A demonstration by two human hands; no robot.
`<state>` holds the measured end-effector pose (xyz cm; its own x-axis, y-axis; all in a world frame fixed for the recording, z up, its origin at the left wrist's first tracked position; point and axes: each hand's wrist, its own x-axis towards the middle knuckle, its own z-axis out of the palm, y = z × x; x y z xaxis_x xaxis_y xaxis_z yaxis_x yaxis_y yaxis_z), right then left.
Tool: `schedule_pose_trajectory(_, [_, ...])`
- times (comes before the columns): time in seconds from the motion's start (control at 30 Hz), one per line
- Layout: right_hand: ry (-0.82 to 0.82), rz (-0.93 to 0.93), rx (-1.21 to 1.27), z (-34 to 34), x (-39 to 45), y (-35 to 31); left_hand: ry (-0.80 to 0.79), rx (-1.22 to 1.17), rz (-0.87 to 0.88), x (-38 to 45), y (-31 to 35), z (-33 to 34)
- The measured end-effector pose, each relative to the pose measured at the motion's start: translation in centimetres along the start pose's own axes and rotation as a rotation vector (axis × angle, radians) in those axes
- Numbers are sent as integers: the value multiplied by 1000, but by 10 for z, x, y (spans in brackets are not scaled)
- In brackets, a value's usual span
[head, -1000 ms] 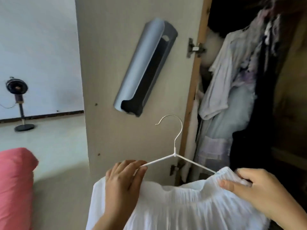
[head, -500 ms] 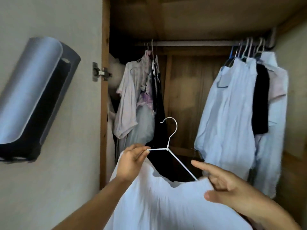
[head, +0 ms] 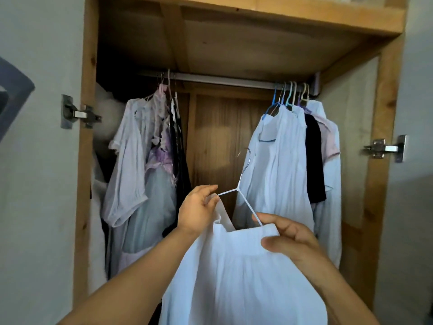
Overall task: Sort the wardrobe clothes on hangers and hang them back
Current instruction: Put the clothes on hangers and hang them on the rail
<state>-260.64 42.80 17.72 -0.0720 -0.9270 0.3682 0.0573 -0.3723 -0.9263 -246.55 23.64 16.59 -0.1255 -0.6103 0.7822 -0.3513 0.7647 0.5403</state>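
White garment [head: 239,273] hangs on a wire hanger [head: 241,191] before the open wardrobe [head: 384,207], below its rail [head: 222,79]. Left hand [head: 196,211] pinches the hanger's left arm; right hand [head: 290,238] grips the garment's waistband.

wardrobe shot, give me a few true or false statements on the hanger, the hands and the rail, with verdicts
1. The white hanger already hooks over the rail. False: its hook is in the air, well below the rail.
2. The left hand grips the hanger's left arm. True.
3. The right hand is empty. False: it pinches the white garment at the hanger's right arm.
4. Clothes hang in two groups, with a bare stretch of rail between them. True.
5. The black garment hangs in the right group. True.
6. The garment in the hands is black. False: it is white.
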Motion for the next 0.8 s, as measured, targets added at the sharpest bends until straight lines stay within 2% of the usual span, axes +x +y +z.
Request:
schedule_pose_trajectory(0.3, [71, -37, -156, 20, 112, -6, 139, 98, 84, 75, -35, -14])
schedule_pose_trajectory(0.37, [58, -84, -144, 23, 138, -11, 185, 127, 98, 97, -44, -18])
schedule_pose_trajectory(0.6, [-5, -268, -121, 22, 216, -44, 184, 171, 106, 150, -75, -9])
schedule_pose_trajectory(0.8, [-4, -338, -139, 35, 294, -54, 403, 118, 251, 183, -69, -30])
